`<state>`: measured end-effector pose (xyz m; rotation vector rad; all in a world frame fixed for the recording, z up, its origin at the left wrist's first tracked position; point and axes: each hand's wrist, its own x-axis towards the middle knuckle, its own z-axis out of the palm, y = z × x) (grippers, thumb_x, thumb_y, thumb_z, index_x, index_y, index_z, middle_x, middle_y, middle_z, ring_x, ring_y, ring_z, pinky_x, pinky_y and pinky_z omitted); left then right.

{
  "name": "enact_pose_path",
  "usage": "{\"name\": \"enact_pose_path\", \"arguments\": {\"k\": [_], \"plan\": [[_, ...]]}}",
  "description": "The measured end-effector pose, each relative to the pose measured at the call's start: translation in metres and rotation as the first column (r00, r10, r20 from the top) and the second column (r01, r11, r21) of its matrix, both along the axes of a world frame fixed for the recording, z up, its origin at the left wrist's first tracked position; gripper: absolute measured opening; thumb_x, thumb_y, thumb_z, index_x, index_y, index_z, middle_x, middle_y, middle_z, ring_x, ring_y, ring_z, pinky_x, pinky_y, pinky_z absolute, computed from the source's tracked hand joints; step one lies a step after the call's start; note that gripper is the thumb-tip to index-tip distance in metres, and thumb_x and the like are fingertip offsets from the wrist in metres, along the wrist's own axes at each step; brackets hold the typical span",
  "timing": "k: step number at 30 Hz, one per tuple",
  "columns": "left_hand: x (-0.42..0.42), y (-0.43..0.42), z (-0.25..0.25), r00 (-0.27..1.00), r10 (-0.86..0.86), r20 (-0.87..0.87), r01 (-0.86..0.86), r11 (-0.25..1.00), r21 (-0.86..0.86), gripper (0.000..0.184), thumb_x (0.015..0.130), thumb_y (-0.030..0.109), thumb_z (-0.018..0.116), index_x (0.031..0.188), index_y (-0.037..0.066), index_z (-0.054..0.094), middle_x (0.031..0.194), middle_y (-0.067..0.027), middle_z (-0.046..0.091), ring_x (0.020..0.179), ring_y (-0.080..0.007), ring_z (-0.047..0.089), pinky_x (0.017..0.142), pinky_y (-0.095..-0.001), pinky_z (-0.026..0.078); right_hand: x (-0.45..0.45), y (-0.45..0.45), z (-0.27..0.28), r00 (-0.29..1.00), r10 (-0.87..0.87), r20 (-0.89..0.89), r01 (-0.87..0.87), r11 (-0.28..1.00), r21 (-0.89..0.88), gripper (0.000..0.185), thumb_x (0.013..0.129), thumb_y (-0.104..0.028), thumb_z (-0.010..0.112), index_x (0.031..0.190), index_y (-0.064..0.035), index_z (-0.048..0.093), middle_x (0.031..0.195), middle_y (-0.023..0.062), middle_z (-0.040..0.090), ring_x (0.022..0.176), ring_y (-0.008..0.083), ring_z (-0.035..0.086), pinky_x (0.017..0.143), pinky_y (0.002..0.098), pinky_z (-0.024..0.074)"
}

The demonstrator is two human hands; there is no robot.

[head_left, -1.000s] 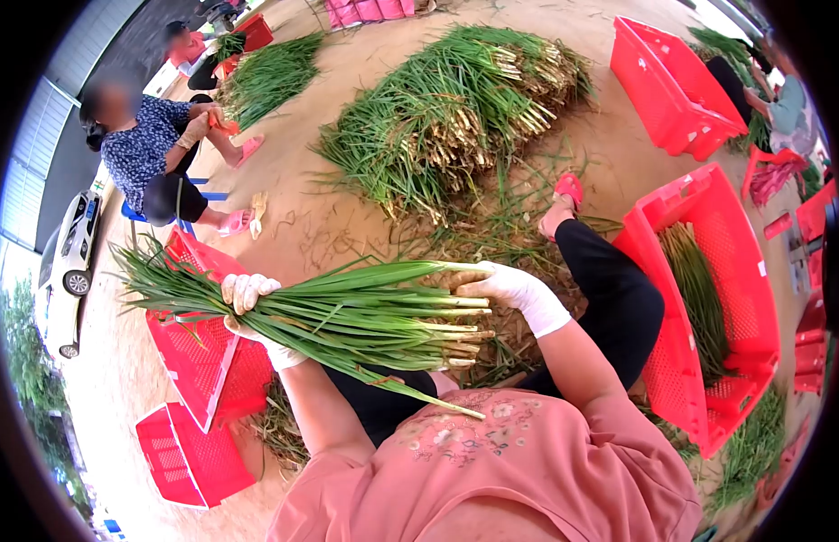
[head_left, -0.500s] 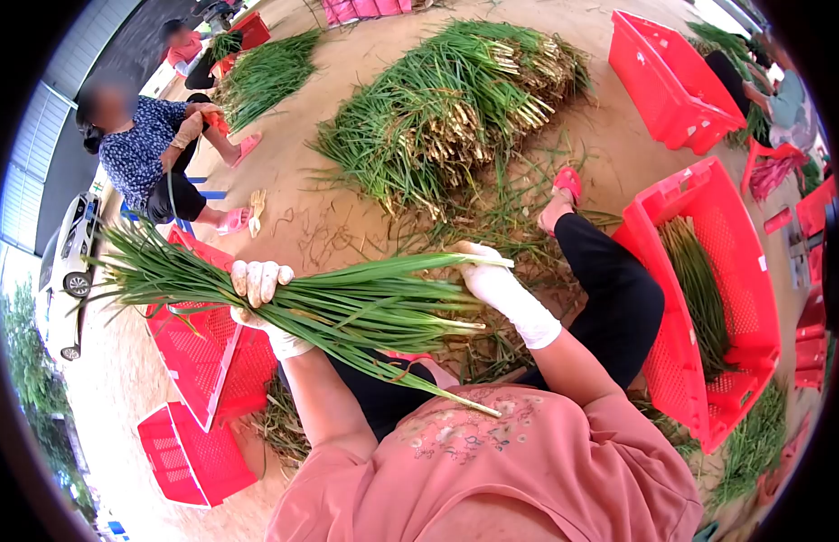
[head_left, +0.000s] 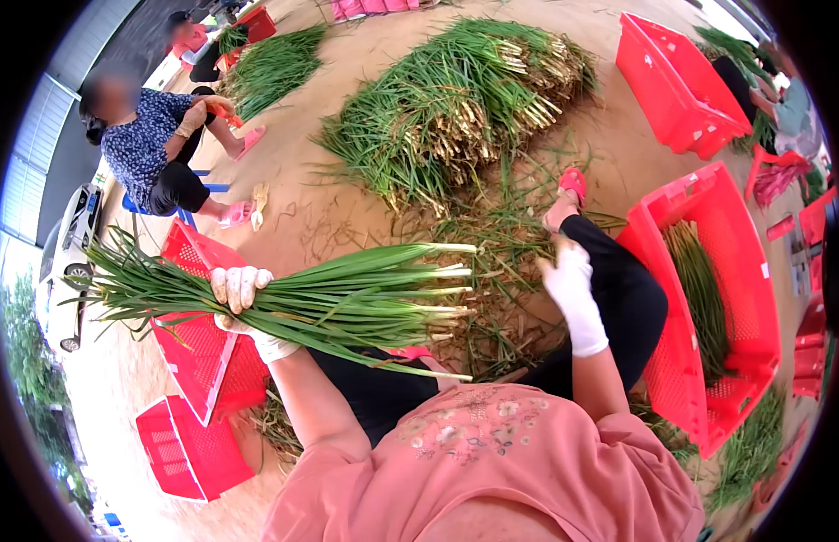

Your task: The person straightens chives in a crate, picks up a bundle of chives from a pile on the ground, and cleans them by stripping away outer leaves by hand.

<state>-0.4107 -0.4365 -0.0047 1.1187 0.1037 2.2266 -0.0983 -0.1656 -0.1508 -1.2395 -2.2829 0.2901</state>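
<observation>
My left hand (head_left: 243, 298), in a soiled white glove, is closed round a bunch of long-leaved greens (head_left: 365, 298) with white stalk ends. The bunch lies sideways above my lap, leaf tips to the left and white ends to the right. One stalk hangs lower than the others. My right hand (head_left: 568, 271), in a white glove with brownish fingertips, is apart from the bunch, over the litter beside my right knee. Its thumb and fingers look spread, and I make out nothing between them.
A large heap of the same greens (head_left: 464, 108) lies ahead on the ground. A red crate (head_left: 645, 217) with greens inside stands at my right; another red crate (head_left: 677, 90) is beyond it. Red crates (head_left: 189, 452) sit at my left. A seated person (head_left: 144, 135) is at front left.
My right hand has let go of the stalk ends and moved right, away from the bunch. My left hand keeps its hold and has shifted slightly left; the white ends now show plainly.
</observation>
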Motion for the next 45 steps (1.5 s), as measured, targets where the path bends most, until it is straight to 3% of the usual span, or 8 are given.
{"name": "enact_pose_path", "arguments": {"k": [2, 13, 17, 24, 28, 36, 40, 45], "plan": [[0.000, 0.002, -0.001, 1.000, 0.014, -0.006, -0.014, 1.000, -0.020, 0.025, 0.067, 0.008, 0.068, 0.076, 0.012, 0.045, 0.063, 0.0035, 0.048, 0.065, -0.0115, 0.047, 0.078, -0.0344, 0.041, -0.020, -0.023, 0.036, 0.815, 0.472, -0.336, -0.566, 0.773, -0.285, 0.024, 0.077, -0.017, 0.060, 0.096, -0.0027, 0.061, 0.090, 0.0142, 0.061, 0.091, 0.0276, 0.057, 0.079, 0.0385, 0.0447], [-0.003, 0.021, -0.007, 0.996, -0.084, 0.004, 0.084, 0.995, -0.044, 0.025, 0.063, 0.010, 0.069, 0.074, 0.011, 0.047, 0.059, 0.0034, 0.049, 0.058, -0.0110, 0.047, 0.074, -0.0345, 0.041, -0.098, -0.052, 0.042, 0.588, 0.509, -0.629, -0.792, 0.204, -0.575, 0.026, 0.083, -0.018, 0.055, 0.099, 0.0010, 0.060, 0.090, 0.0166, 0.062, 0.083, 0.0277, 0.059, 0.076, 0.0320, 0.0452], [-0.004, 0.024, -0.007, 0.997, -0.079, -0.018, 0.078, 0.994, -0.073, 0.026, 0.062, 0.010, 0.070, 0.073, 0.012, 0.047, 0.058, 0.0039, 0.049, 0.059, -0.0114, 0.047, 0.074, -0.0348, 0.041, -0.101, -0.056, 0.047, 0.670, 0.561, -0.486, -0.742, 0.525, -0.416, 0.022, 0.082, -0.015, 0.053, 0.093, 0.0021, 0.059, 0.082, 0.0205, 0.060, 0.082, 0.0330, 0.058, 0.072, 0.0369, 0.0457], [-0.007, 0.031, -0.008, 0.994, -0.106, -0.040, 0.101, 0.990, -0.102, 0.028, 0.063, 0.013, 0.071, 0.072, 0.013, 0.045, 0.058, 0.0040, 0.049, 0.060, -0.0124, 0.047, 0.074, -0.0350, 0.041, -0.096, -0.051, 0.046, 0.707, 0.366, -0.605, -0.706, 0.408, -0.579, 0.021, 0.082, -0.012, 0.052, 0.097, 0.0025, 0.057, 0.081, 0.0192, 0.060, 0.078, 0.0311, 0.059, 0.069, 0.0353, 0.0474], [-0.006, 0.027, -0.006, 0.996, -0.078, -0.048, 0.073, 0.991, -0.108, 0.026, 0.063, 0.012, 0.069, 0.072, 0.013, 0.045, 0.058, 0.0035, 0.050, 0.060, -0.0123, 0.047, 0.073, -0.0342, 0.041, -0.078, -0.025, 0.021, 0.788, 0.338, -0.515, -0.566, 0.727, -0.390, 0.014, 0.081, -0.009, 0.053, 0.089, 0.0002, 0.060, 0.078, 0.0160, 0.061, 0.072, 0.0258, 0.060, 0.066, 0.0315, 0.0466], [-0.018, 0.005, 0.011, 0.997, -0.042, -0.063, 0.044, 0.998, 0.039, 0.026, 0.066, 0.008, 0.068, 0.075, 0.013, 0.045, 0.063, 0.0054, 0.049, 0.062, -0.0091, 0.047, 0.076, -0.0306, 0.041, 0.002, 0.029, -0.031, 0.982, -0.079, 0.170, 0.144, 0.899, -0.414, 0.050, 0.073, -0.030, 0.066, 0.111, -0.0009, 0.054, 0.104, 0.0199, 0.058, 0.098, 0.0303, 0.056, 0.083, 0.0395, 0.0442], [-0.016, 0.006, 0.010, 0.999, -0.032, -0.019, 0.033, 0.998, 0.056, 0.028, 0.065, 0.007, 0.069, 0.075, 0.014, 0.044, 0.062, 0.0065, 0.047, 0.062, -0.0086, 0.046, 0.077, -0.0301, 0.040, -0.037, -0.023, 0.040, 0.717, 0.176, -0.674, -0.694, 0.266, -0.669, 0.044, 0.078, -0.026, 0.062, 0.113, -0.0004, 0.054, 0.105, 0.0110, 0.060, 0.097, 0.0162, 0.055, 0.086, 0.0285, 0.0416], [-0.011, 0.008, 0.007, 0.997, -0.051, 0.060, 0.048, 0.997, 0.055, 0.033, 0.063, 0.004, 0.070, 0.074, 0.016, 0.042, 0.064, 0.0066, 0.045, 0.065, -0.0090, 0.046, 0.079, -0.0307, 0.039, -0.074, -0.039, 0.024, 0.683, -0.334, -0.650, -0.722, -0.174, -0.670, 0.033, 0.083, -0.014, 0.059, 0.111, 0.0010, 0.051, 0.100, 0.0097, 0.060, 0.088, 0.0198, 0.058, 0.076, 0.0332, 0.0472]]}}
